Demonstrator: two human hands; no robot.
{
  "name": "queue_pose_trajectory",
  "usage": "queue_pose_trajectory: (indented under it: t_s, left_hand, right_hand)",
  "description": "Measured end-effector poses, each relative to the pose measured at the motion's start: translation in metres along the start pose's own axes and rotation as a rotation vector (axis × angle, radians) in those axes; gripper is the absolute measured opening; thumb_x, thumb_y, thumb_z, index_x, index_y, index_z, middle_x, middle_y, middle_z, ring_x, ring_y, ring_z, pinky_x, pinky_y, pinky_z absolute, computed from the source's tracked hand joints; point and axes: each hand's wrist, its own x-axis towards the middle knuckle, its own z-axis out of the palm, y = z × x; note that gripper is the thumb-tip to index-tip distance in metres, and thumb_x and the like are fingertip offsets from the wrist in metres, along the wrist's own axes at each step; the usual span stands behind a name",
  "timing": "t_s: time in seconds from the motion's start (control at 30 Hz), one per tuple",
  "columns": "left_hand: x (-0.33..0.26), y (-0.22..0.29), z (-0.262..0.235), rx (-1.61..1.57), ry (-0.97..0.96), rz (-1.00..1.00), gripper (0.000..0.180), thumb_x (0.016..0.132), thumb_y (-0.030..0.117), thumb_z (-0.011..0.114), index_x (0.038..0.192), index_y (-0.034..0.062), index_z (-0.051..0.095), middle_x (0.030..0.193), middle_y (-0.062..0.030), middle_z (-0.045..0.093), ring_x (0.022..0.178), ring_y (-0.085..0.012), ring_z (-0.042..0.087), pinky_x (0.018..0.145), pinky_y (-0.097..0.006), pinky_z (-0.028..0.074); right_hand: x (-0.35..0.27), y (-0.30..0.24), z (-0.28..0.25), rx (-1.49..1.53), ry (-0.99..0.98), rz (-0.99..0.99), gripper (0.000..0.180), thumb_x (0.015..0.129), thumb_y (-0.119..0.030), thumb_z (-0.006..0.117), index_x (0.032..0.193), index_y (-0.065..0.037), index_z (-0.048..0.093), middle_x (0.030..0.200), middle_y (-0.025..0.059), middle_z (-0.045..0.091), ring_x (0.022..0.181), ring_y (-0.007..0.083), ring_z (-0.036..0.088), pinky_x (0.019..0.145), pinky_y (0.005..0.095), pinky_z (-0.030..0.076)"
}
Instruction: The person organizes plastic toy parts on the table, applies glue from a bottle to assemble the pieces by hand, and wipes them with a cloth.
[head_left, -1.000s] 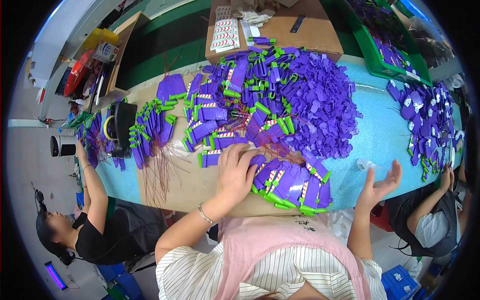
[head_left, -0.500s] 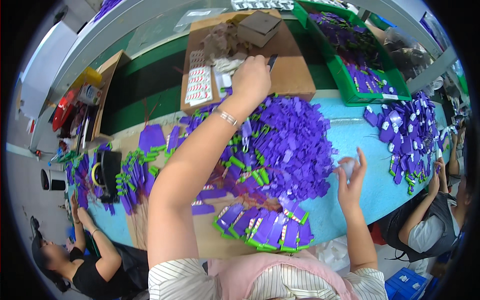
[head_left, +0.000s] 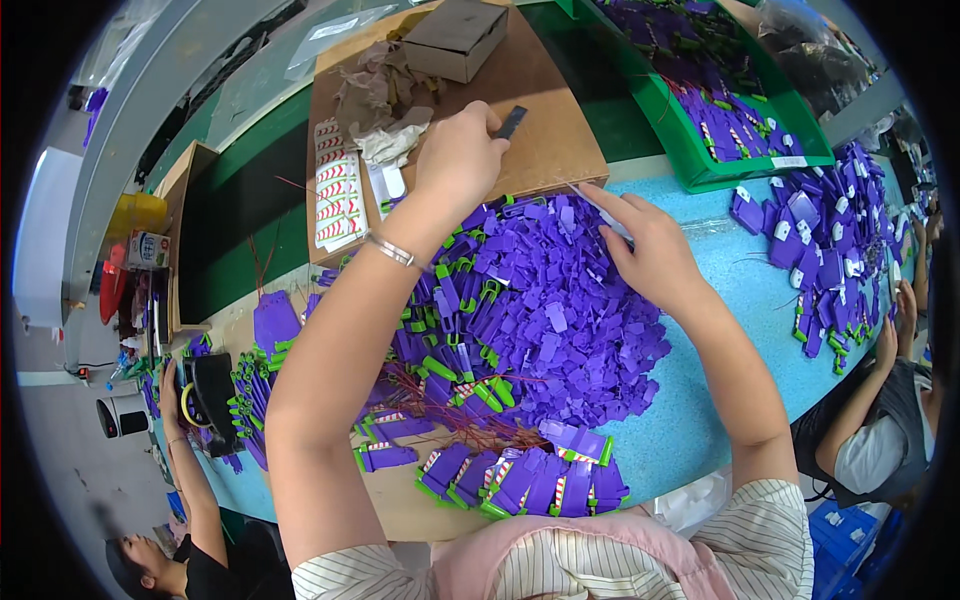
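Observation:
My left hand (head_left: 462, 155) is over the cardboard box, its fingers curled closed. A short dark flat strip (head_left: 513, 122) shows at its fingertips; whether it is gripped or lies on the box I cannot tell. My right hand (head_left: 650, 240) is closed round a slim pale thing (head_left: 612, 224) with a thin pointed end, above the far edge of the purple heap. That heap (head_left: 570, 320) is of small flat purple pieces. Purple pieces with green clips (head_left: 450, 290) lie to its left. A fanned row of purple and green pieces with striped labels (head_left: 530, 482) lies nearest me.
The cardboard box (head_left: 545, 95) bears label sheets (head_left: 338, 200), crumpled paper (head_left: 385, 85) and a small grey box (head_left: 455, 42). A green bin (head_left: 690, 170) of purple parts stands far right, with another purple pile (head_left: 825, 240) near it. A tape dispenser (head_left: 208, 400) is left. People work on both sides.
My right hand has come up and inward from the blue tabletop to the heap's far edge. My left hand stays over the box, slightly lower in view. The view has shifted.

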Motion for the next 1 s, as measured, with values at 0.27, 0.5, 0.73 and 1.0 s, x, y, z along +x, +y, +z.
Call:
queue_pose_trajectory:
  t_s: [0.27, 0.5, 0.73, 1.0]
  left_hand:
    - [-0.035, 0.009, 0.020, -0.311, 0.067, 0.280, 0.020, 0.085, 0.003, 0.064, 0.104, 0.0011, 0.065, 0.079, -0.0125, 0.067, 0.071, -0.0256, 0.065, 0.065, -0.034, 0.050]
    - [-0.043, 0.022, 0.009, 0.028, 0.036, 0.260, 0.007, 0.081, 0.007, 0.064, 0.084, 0.0017, 0.068, 0.087, -0.0166, 0.066, 0.087, -0.0347, 0.062, 0.078, -0.044, 0.050]
    - [-0.044, 0.015, 0.013, 0.014, 0.096, 0.337, 0.011, 0.083, 0.009, 0.064, 0.090, 0.0004, 0.067, 0.084, -0.0156, 0.066, 0.089, -0.0340, 0.062, 0.078, -0.042, 0.049]
    - [-0.038, 0.019, 0.015, -0.125, 0.061, 0.253, 0.010, 0.085, 0.009, 0.065, 0.089, 0.0007, 0.063, 0.079, -0.0165, 0.065, 0.075, -0.0340, 0.065, 0.067, -0.040, 0.050]
  right_hand:
    - [-0.002, 0.000, 0.011, 0.019, 0.008, 0.030, 0.049, 0.082, -0.005, 0.061, 0.130, -0.015, 0.057, 0.083, 0.0154, 0.057, 0.077, 0.0358, 0.059, 0.069, 0.0456, 0.048]
    - [-0.003, 0.001, 0.010, 0.004, 0.014, 0.021, 0.048, 0.083, -0.006, 0.061, 0.130, -0.016, 0.057, 0.084, 0.0149, 0.057, 0.078, 0.0352, 0.059, 0.070, 0.0453, 0.049]
    - [-0.004, -0.001, 0.008, 0.022, -0.034, 0.066, 0.051, 0.084, -0.002, 0.060, 0.134, -0.014, 0.055, 0.090, 0.0166, 0.058, 0.081, 0.0356, 0.058, 0.073, 0.0429, 0.048]
    - [-0.006, 0.001, 0.011, 0.087, 0.010, 0.053, 0.047, 0.084, -0.005, 0.061, 0.130, -0.013, 0.056, 0.088, 0.0164, 0.058, 0.081, 0.0374, 0.059, 0.072, 0.0454, 0.049]
